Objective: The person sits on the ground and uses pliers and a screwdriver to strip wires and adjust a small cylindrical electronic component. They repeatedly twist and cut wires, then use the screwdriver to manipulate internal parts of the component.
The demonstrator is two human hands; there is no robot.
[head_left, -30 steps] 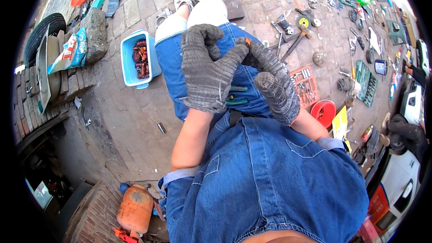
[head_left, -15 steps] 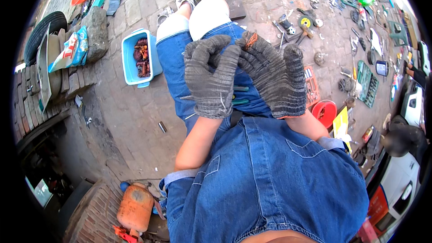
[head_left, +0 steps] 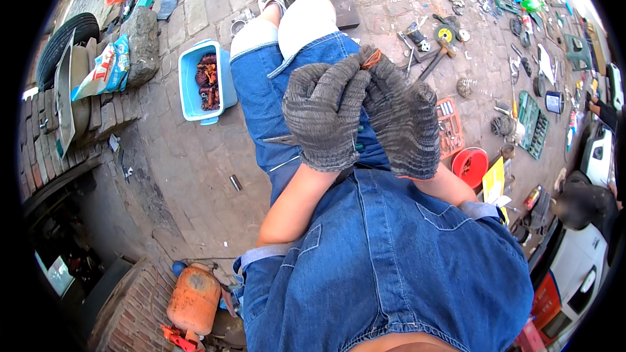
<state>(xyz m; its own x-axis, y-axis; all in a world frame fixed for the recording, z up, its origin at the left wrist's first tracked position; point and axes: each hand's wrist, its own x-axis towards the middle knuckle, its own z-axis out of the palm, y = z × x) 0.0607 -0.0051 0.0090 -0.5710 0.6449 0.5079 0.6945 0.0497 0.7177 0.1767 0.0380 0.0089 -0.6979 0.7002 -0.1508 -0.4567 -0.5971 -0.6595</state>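
My hands wear dark grey knit gloves and meet above my lap. My right hand [head_left: 404,117] is closed around a small bundle of copper wire [head_left: 372,58], whose orange end sticks out past the fingertips. Against it, my left hand [head_left: 326,114] has its fingers pressed together; what lies between them is hidden. Pliers [head_left: 280,139] rest on my lap under the left hand, with their jaw tip showing to the left and green handles partly covered. At left on the ground, a light blue basin [head_left: 225,85] holds several reddish-brown copper coils.
A hammer [head_left: 443,51], an orange socket case [head_left: 450,128] and a red bowl [head_left: 481,164] with copper scraps lie to the right. Farther right are green tool cases [head_left: 533,124] and scattered parts. An orange gas cylinder [head_left: 195,300] stands at lower left, a tyre [head_left: 72,36] at upper left.
My left hand has moved right, against the right hand, and its fingers have drawn together. My right hand has shifted slightly right, with the copper wire still in it.
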